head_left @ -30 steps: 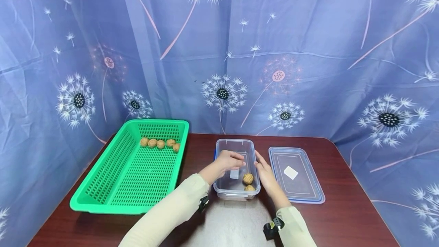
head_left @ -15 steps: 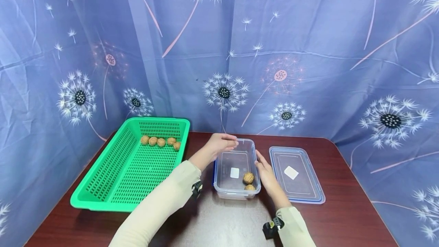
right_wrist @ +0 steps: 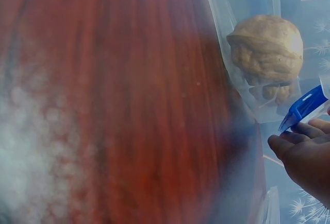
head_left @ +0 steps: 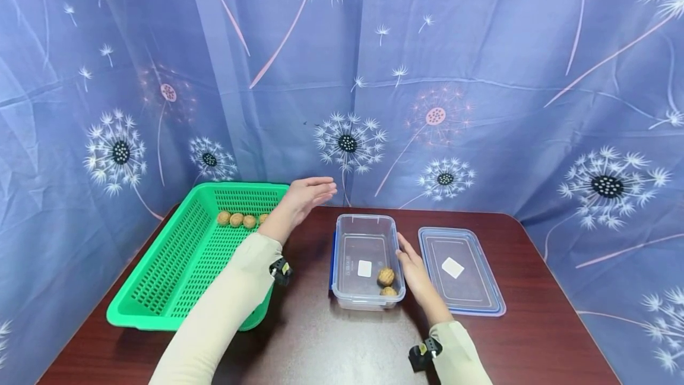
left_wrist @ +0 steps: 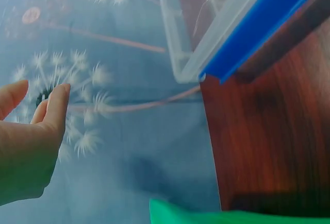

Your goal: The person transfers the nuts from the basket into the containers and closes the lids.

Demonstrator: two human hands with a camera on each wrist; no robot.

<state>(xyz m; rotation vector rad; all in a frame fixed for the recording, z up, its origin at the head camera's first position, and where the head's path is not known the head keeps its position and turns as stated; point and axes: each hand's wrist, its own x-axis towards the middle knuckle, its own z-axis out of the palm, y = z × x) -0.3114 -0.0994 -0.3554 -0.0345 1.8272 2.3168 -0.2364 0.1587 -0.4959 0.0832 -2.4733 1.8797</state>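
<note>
My left hand is in the air between the green basket and the clear plastic container. Its fingers are extended and hold nothing, as the left wrist view also shows. Two walnuts lie in the container's near right corner, beside a small white label. Against the container's right side rests my right hand, fingers fairly straight. In the right wrist view its fingertips touch or nearly touch a blue latch. Several walnuts line the basket's far end, some hidden behind my left arm.
Flat on the table, right of the container, lies a clear lid with a white sticker. The dark wooden table ends at a blue dandelion-print curtain behind and at the sides.
My left hand has come out from over the container and moved left toward the basket, fingers empty. The right hand stays at the container's side, and the two walnuts inside have not moved.
</note>
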